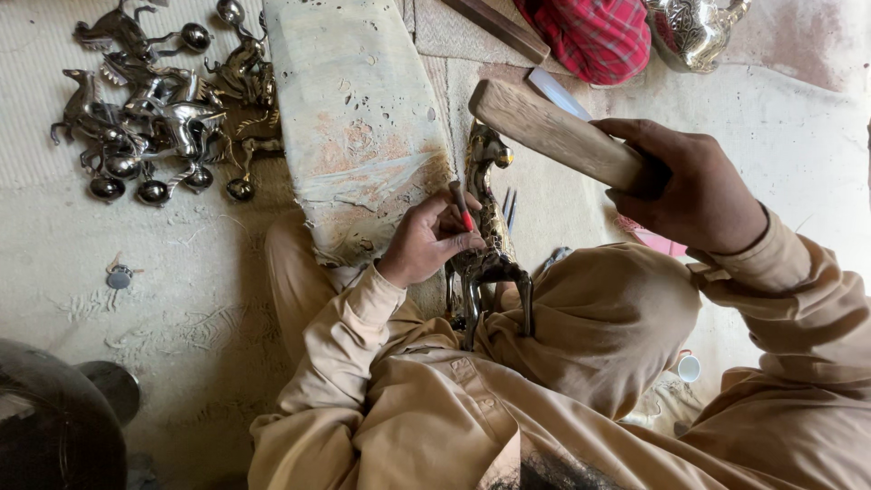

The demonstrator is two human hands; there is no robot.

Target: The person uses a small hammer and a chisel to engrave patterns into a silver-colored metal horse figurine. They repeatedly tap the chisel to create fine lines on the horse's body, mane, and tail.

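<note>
**Punch held on brass horse, mallet raised**

Nearest the camera: the person's tan sleeves and a raised knee. The brass horse figure stood upright between the knees, legs down, head pointing away, its flank against the right knee.

Left hand: fingers curled close together, pinching a thin punch with a red band between thumb and fingertips. The lower end of the punch sat against the horse's back; the exact contact point was hidden by the fingers.

Right hand: fingers wrapped fully shut around one end of a wooden mallet, held above and right of the horse, its pale block end pointing up-left over the horse's head.

Just beyond the left hand: a worn, stained cushion block lying flat on the floor. Small white cap on the floor by the right knee.

Farther left: a heap of silver and brass horse figures, tangled together. Far edge: red checked cloth and an engraved silver vessel, side by side. No labels legible.
</note>
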